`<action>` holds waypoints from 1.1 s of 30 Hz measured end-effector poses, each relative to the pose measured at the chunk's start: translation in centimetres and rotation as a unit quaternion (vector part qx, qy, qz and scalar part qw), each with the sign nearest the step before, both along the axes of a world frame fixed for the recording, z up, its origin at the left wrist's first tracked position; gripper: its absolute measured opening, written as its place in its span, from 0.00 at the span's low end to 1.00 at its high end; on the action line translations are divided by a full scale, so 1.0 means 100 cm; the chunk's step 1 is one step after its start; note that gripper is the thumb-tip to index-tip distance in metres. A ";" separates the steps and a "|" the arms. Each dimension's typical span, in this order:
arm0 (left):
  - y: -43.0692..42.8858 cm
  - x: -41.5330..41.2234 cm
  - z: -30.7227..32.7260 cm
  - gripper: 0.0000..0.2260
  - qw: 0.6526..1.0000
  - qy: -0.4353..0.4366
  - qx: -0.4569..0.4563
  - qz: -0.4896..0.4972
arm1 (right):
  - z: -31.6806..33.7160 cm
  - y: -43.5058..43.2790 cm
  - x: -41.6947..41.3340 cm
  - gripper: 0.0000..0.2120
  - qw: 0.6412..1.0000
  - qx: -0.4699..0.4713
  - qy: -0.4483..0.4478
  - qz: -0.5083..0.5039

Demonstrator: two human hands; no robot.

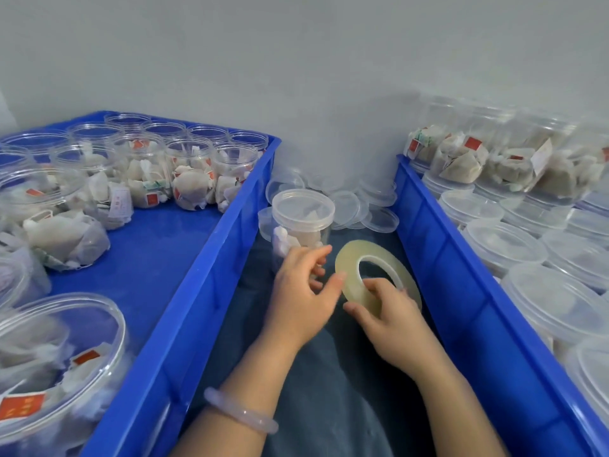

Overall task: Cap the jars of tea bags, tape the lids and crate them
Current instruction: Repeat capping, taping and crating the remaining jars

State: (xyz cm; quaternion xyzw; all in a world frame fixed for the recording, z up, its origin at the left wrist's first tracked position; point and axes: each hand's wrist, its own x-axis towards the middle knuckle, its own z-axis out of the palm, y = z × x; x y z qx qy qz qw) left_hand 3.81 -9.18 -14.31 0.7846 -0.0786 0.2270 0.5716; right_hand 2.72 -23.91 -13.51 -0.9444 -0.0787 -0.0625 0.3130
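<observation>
A capped clear jar of tea bags (301,222) stands on the dark blue cloth between two blue crates. Just in front of it, my right hand (392,321) grips a roll of clear tape (354,258), thumb under the rim and fingers through the hole. My left hand (304,293) is beside the roll with fingers curled; its thumb touches the roll's outer edge and its fingertips lie close to the jar's lower side. I cannot tell whether it pinches a tape end.
The left blue crate (184,311) holds several uncapped jars of tea bags. The right blue crate (461,282) holds several capped jars, stacked at the back. Loose clear lids (379,219) lie piled against the grey wall behind the jar.
</observation>
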 end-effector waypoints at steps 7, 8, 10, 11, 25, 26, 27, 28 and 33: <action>-0.004 -0.001 0.006 0.17 0.982 0.086 -0.145 -0.085 | 0.003 0.005 -0.006 0.19 0.990 0.137 -0.017 0.017; -0.005 -0.002 0.006 0.14 0.981 0.084 -0.158 -0.076 | 0.003 0.006 -0.006 0.19 0.989 0.144 -0.019 0.016; -0.006 -0.005 0.007 0.12 0.978 0.070 -0.186 -0.063 | 0.002 0.008 -0.007 0.22 0.987 0.160 -0.022 0.014; -0.007 -0.005 0.008 0.12 0.977 0.060 -0.196 -0.060 | 0.002 0.008 -0.006 0.24 0.986 0.165 -0.024 0.014; -0.009 -0.007 0.012 0.09 0.979 0.005 -0.205 -0.019 | 0.001 0.011 -0.008 0.25 0.991 0.122 -0.048 0.032; -0.009 -0.008 0.011 0.09 0.981 0.002 -0.191 -0.006 | 0.002 0.011 -0.009 0.24 0.992 0.111 -0.049 0.033; -0.009 -0.008 0.011 0.08 0.984 0.004 -0.177 0.010 | 0.002 0.011 -0.009 0.24 0.993 0.100 -0.050 0.031; -0.010 -0.008 0.010 0.08 0.985 0.012 -0.170 0.025 | 0.003 0.011 -0.009 0.24 0.994 0.095 -0.048 0.030; -0.009 -0.008 0.011 0.02 0.979 0.072 -0.192 0.001 | 0.003 0.011 -0.009 0.20 0.992 0.113 -0.035 0.032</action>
